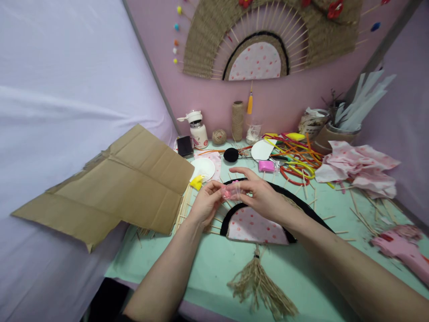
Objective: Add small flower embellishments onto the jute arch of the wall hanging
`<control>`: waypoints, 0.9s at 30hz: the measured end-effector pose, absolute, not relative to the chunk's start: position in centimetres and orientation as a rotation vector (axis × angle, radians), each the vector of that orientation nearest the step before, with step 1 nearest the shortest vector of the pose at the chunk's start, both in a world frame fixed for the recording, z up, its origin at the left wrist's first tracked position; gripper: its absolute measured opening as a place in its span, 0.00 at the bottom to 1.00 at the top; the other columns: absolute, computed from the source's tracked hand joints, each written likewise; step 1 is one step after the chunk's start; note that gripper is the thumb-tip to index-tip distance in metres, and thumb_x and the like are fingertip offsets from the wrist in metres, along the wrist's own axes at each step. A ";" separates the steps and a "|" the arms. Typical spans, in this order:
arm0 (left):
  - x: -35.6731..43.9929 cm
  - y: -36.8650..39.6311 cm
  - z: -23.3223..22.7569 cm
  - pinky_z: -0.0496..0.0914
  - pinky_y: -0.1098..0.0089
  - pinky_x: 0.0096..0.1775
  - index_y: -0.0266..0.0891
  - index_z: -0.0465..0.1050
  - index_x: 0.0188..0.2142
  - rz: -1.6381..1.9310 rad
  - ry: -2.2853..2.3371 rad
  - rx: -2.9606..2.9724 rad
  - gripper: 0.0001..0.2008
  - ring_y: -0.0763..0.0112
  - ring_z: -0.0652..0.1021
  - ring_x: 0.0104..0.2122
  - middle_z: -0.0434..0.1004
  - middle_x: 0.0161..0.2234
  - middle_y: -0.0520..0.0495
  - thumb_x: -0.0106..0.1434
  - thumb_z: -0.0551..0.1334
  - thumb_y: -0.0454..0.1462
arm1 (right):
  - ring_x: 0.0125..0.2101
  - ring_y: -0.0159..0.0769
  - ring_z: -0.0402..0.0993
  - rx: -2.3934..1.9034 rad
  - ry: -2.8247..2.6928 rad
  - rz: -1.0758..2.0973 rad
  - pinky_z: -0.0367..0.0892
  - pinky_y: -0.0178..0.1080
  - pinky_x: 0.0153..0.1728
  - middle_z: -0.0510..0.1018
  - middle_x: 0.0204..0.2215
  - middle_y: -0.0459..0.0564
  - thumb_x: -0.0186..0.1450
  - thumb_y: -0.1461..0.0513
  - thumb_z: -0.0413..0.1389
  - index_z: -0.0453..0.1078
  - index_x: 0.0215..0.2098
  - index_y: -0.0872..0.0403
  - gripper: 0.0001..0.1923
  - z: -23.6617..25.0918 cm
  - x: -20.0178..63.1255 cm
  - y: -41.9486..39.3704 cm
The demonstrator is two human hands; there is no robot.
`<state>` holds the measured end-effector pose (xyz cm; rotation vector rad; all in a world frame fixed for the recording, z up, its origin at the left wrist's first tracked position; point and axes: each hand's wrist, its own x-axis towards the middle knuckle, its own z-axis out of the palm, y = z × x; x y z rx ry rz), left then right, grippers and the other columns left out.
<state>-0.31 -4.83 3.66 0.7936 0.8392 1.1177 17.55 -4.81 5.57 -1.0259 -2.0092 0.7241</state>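
Observation:
Between my two hands is a small clear plastic packet (230, 191) with something pink inside. My left hand (208, 200) pinches its left end between thumb and fingertips. On the other side, my right hand (258, 193) grips the packet with thumb and fingers, the index finger stretched out. Below them lies a half-round fan (256, 226) of thin sticks, with black trim and a pink dotted fabric centre. A twine tassel (259, 281) hangs from its lower edge towards me. Part of the fan is hidden by my hands and right forearm.
A bent cardboard sheet (134, 179) lies at left. Behind my hands are a white plate (205, 167), a yellow piece (197, 182), a pink packet (266, 166) and tangled coloured pipe cleaners (298, 163). Crumpled fabric (358, 167) and a pink glue gun (398, 248) are at right.

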 end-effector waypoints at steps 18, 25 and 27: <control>0.4 -5.0 2.0 0.67 0.75 0.28 0.39 0.74 0.30 1.406 1.099 1.121 0.08 0.76 0.72 0.24 0.74 0.27 0.52 0.57 0.67 0.41 | 0.57 0.44 0.70 -1.046 -2.022 0.823 0.65 0.48 0.57 0.65 0.63 0.51 0.67 0.61 0.56 0.80 0.41 0.45 0.10 5.3 16.8 -5.3; 0.4 -5.4 1.8 0.68 0.76 0.28 0.39 0.73 0.33 1.423 1.136 1.190 0.09 0.77 0.72 0.25 0.74 0.28 0.53 0.60 0.65 0.42 | 0.59 0.44 0.67 -1.022 -1.958 0.945 0.60 0.47 0.61 0.64 0.64 0.53 0.64 0.64 0.59 0.80 0.39 0.48 0.09 4.9 16.4 -5.2; 0.6 -5.3 2.0 0.68 0.76 0.27 0.39 0.72 0.34 1.429 1.094 1.085 0.11 0.78 0.71 0.23 0.72 0.27 0.55 0.58 0.67 0.44 | 0.63 0.45 0.62 -1.027 -1.922 0.936 0.58 0.47 0.62 0.61 0.66 0.52 0.64 0.63 0.59 0.80 0.42 0.47 0.11 4.6 16.3 -5.0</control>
